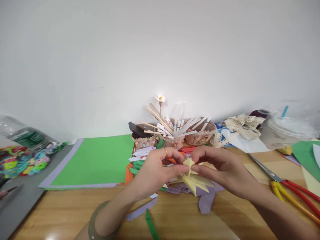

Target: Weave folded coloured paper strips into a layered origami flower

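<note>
Clamping left grip [156,165] and right grip [221,166] on yellow paper [188,164], we should press lightly and evenly; purple paper [207,202] lies below both.

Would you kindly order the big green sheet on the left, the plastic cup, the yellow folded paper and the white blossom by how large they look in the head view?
1. Big green sheet
2. Plastic cup
3. Yellow folded paper
4. White blossom
</note>
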Tool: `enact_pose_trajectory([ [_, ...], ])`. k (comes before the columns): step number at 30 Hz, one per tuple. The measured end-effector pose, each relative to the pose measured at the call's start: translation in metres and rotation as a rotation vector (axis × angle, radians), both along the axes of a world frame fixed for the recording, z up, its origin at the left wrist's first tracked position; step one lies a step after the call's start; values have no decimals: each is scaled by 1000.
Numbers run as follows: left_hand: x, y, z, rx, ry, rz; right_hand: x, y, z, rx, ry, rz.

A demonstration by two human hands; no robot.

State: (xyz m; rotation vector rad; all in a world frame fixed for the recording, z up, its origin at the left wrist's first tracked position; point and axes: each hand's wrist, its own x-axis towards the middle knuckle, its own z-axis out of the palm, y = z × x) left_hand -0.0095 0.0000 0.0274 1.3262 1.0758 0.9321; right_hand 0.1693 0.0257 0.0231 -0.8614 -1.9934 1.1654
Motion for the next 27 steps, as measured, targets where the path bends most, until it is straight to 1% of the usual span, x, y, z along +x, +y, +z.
enact_pose_trajectory([
  [2,0,0,-1,-61,-55,-21,0,0,1,-53,24,9],
  [3,0,0,-1,-67,-65,-17,0,-1,1,-70,30,8],
  [6,1,-1,-1,-34,-50,12,-1,-2,2,-77,23,-13],
  [9,1,-3,0,13,-4,61,-2,-3,2,-27,-9,-52],
  [13,4,-6,2,150,89,138,-4,-8,3,83,-63,-106],
  [20,5,-8,0,332,216,171,-7,-14,1,328,-88,-188],
  [25,6,-10,-5,595,350,242,-11,-18,-3,557,-106,-258],
  [27,7,-11,-5,675,387,261,-12,-20,-4,604,-116,-289],
])
